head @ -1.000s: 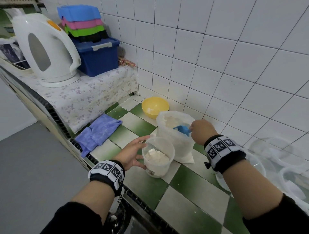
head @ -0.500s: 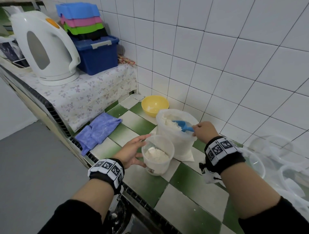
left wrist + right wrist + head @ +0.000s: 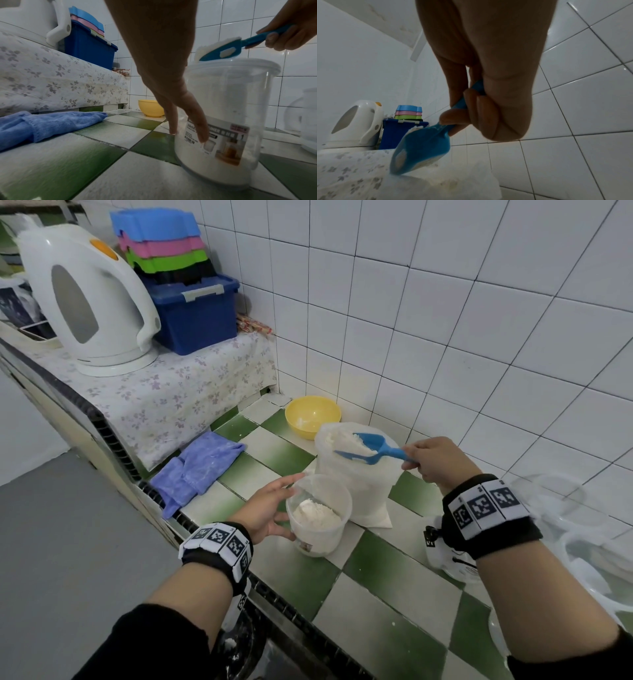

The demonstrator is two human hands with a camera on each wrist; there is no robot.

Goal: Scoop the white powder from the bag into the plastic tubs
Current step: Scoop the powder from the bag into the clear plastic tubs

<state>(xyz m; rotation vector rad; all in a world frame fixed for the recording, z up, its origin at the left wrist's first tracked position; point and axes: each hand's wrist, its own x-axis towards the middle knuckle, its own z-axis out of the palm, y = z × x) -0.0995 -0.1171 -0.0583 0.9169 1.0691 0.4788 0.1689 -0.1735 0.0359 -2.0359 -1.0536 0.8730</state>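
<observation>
Powder [image 3: 349, 444] heaps in the one blue scoop [image 3: 368, 448], which my right hand [image 3: 433, 462] grips by the handle, fingers curled round it, above the open mouth of the one bag [image 3: 352, 491]. From the head view, one clear tub [image 3: 318, 513] stands just in front of the bag, about a third full of white powder, and my left hand [image 3: 265, 510] rests against its left side with fingers straight and spread. One yellow bowl [image 3: 313, 416] sits behind the bag by the wall, one blue cloth [image 3: 197, 470] lies to the left on the green and white tiles, and one white kettle [image 3: 87, 299] stands on the raised shelf beside one dark blue box [image 3: 195, 313].

From my left wrist, two straight fingers [image 3: 197, 121] touch the tub's [image 3: 240, 108] wall over its label; the loaded scoop [image 3: 223, 52] hovers just above the rim.

From my right wrist, my fingers [image 3: 481, 106] clench the scoop's [image 3: 423, 148] handle, its front edge tipped down just over the bag [image 3: 453, 185].
</observation>
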